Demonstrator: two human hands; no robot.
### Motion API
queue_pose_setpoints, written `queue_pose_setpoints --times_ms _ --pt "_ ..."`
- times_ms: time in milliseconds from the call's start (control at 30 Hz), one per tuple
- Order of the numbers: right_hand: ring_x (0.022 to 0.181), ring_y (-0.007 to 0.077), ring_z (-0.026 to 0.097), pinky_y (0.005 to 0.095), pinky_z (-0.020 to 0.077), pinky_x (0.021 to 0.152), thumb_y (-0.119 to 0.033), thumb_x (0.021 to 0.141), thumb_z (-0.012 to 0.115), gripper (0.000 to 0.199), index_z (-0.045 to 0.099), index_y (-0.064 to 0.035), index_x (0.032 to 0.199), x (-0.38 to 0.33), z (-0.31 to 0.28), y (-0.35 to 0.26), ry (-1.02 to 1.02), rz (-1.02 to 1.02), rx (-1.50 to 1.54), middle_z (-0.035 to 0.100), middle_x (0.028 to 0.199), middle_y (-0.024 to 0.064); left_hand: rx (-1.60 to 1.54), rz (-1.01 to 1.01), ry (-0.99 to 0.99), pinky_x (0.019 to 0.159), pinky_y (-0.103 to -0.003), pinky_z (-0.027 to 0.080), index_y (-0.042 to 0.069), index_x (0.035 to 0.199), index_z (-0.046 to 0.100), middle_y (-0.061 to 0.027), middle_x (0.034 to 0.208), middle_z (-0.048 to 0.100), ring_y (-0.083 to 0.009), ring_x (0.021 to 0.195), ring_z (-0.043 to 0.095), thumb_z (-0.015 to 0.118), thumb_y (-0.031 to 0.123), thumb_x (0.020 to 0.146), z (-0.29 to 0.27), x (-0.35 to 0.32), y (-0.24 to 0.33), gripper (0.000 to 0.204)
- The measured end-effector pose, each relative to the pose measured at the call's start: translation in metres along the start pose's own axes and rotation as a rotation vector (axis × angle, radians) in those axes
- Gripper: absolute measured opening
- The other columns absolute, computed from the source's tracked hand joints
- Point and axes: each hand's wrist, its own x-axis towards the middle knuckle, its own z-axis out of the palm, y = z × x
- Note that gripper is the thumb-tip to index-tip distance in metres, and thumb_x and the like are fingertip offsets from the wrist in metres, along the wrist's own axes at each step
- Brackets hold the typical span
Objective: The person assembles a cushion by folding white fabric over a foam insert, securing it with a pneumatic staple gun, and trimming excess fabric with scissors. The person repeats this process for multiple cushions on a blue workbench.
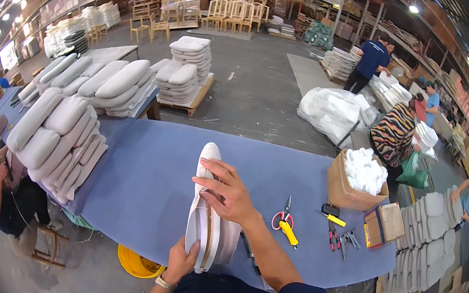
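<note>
Our right hand (pixel 232 200) splays over the pale cushion (pixel 201 215); our left hand (pixel 178 261) grips its near end.
We hold it on edge over the tabletop's (pixel 145 162) near side (how tightly those right fingers (pixel 212 185) pinch, we cannot tell). If our left grip slackened, it could drop off the near edge; a rightward tip might catch the scissors (pixel 285 213).

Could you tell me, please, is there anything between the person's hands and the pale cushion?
Nothing visible. The left hand touches the pale cushion directly near its lower end, and the right hand touches its upper part. The red-handled scissors lie apart, to the right on the blue table, not in between.
</note>
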Motion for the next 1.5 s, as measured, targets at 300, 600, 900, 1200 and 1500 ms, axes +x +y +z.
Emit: queue_pose_setpoints --times_ms 300,600,900,1200,1500 --pt "0.127 0.0297 0.058 0.041 0.0467 0.106 -0.011 0.095 0.071 0.012 0.08 -0.0096 0.104 0.015 0.035 0.048 0.175 0.135 -0.141 0.067 0.138 0.0062 -0.077 -0.125 0.083 0.058 -0.05 0.042 -0.004 0.076 0.061 -0.0241 0.061 0.056 -0.0429 0.055 0.052 0.054 0.038 0.108 -0.011 0.036 -0.023 0.053" --pt "0.108 0.0281 0.07 0.0357 0.0532 0.097 -0.013 0.101 0.064 0.018 0.077 -0.0012 0.101 -0.036 0.098 0.192 0.157 0.682 -0.247 0.076 0.121 0.0109 0.027 -0.056 -0.153 0.058 -0.054 0.043 -0.003 0.07 0.062 -0.0264 0.064 0.06 -0.048 0.062 0.061 0.051 0.044 0.108 -0.047 0.11 -0.043 0.061" --pt "0.105 0.0328 0.07 0.0402 0.0534 0.093 -0.022 0.099 0.064 0.023 0.077 -0.0045 0.101 -0.033 0.15 0.23 -0.067 0.772 -0.283 0.075 0.123 0.0078 -0.214 0.01 -0.078 0.077 -0.054 0.053 -0.003 0.114 0.066 -0.0295 0.097 0.071 -0.049 0.089 0.069 0.056 0.035 0.104 -0.03 0.191 -0.069 0.041" --pt "0.097 0.0342 0.067 0.041 0.0463 0.101 -0.023 0.098 0.066 0.021 0.076 -0.0057 0.095 -0.033 0.138 0.251 -0.02 0.888 -0.191 0.075 0.123 0.0079 -0.268 -0.212 -0.16 0.1 -0.047 0.051 -0.004 0.142 0.056 -0.0287 0.125 0.069 -0.0426 0.117 0.067 0.047 0.029 0.108 0.024 0.308 -0.07 0.048" --pt "0.09 0.0063 0.057 0.0253 0.0479 0.08 -0.031 0.108 0.06 0.035 0.074 0.0002 0.116 -0.06 0.119 0.279 0.414 1.353 0.303 0.072 0.109 0.0004 -0.416 -0.249 -0.097 0.099 -0.043 0.051 -0.002 0.132 0.065 -0.0228 0.127 0.07 -0.0396 0.117 0.067 0.043 0.029 0.112 0.067 0.333 -0.026 0.044"
